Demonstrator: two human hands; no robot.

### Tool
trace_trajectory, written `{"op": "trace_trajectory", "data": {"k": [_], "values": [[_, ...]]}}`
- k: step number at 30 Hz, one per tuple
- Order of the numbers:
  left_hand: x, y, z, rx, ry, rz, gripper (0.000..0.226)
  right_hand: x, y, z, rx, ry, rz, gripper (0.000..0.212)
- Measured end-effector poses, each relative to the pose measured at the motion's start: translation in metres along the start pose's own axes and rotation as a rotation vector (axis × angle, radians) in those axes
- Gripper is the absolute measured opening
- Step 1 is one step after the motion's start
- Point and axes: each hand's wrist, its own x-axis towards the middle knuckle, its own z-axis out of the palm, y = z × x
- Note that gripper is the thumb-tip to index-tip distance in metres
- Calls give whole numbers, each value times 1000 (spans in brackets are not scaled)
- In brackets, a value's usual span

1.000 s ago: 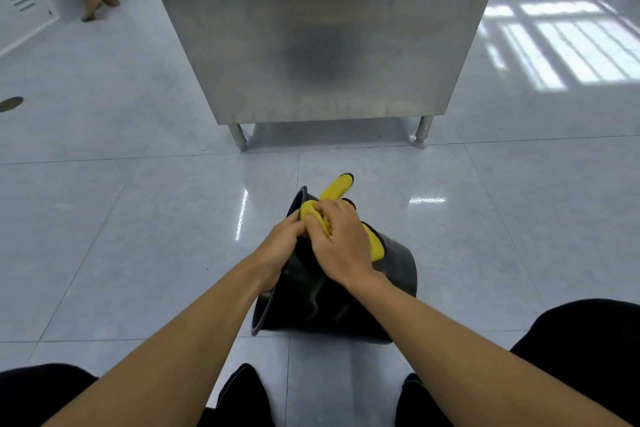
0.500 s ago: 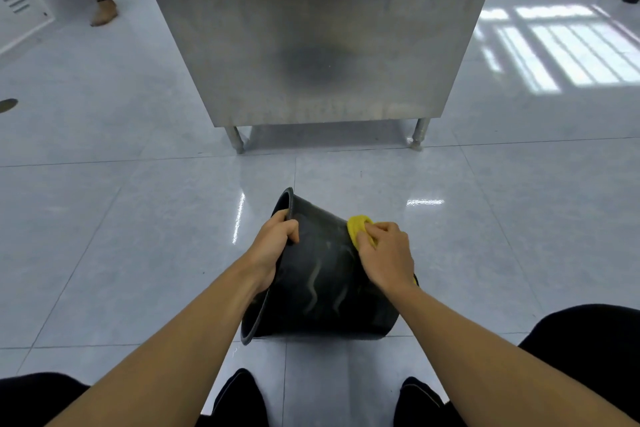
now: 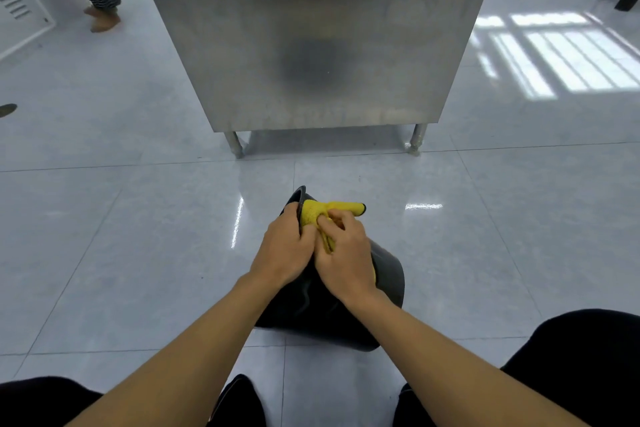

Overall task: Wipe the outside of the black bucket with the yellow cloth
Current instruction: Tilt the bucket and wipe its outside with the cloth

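Back beside the left hand, right hand presses yellow cloth on black bucket.

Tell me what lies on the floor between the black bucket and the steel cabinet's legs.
Nothing: the head view shows only bare glossy tile between the black bucket and the steel cabinet.

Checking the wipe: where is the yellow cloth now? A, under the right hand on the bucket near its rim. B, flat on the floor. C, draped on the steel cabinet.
A: the right hand presses the cloth on the bucket, by its rim.
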Motion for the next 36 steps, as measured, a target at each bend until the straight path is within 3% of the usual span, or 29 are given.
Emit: {"op": "trace_trajectory", "data": {"k": [4,8,12,16,20,23,27,32,36], "values": [[4,-15,1,110,-3,84,32,-7,15,-3,-69,10,61,27],[-3,-24,1,163,69,101,45,-13,46,-14,-190,-13,359,37],[-12,-18,0,249,46,91,50,-9,52,-19,-230,-17,501,39],[-17,-23,-4,260,18,74,39,-8,51,-16,-209,-15,486,39],[-11,-25,-7,174,81,73,46,-7,38,-11,-206,-10,447,37],[-7,-23,-5,86,156,60,46,-13,12,-1,-123,-24,245,32],[-1,-13,-2,-127,199,-85,32,-23,-18,15,-53,-62,-3,38],[0,-16,-7,-202,51,-45,51,-17,-5,11,-130,-59,-26,38],[-2,-21,-11,-122,-36,16,61,-7,19,7,-144,-45,156,40]]}}
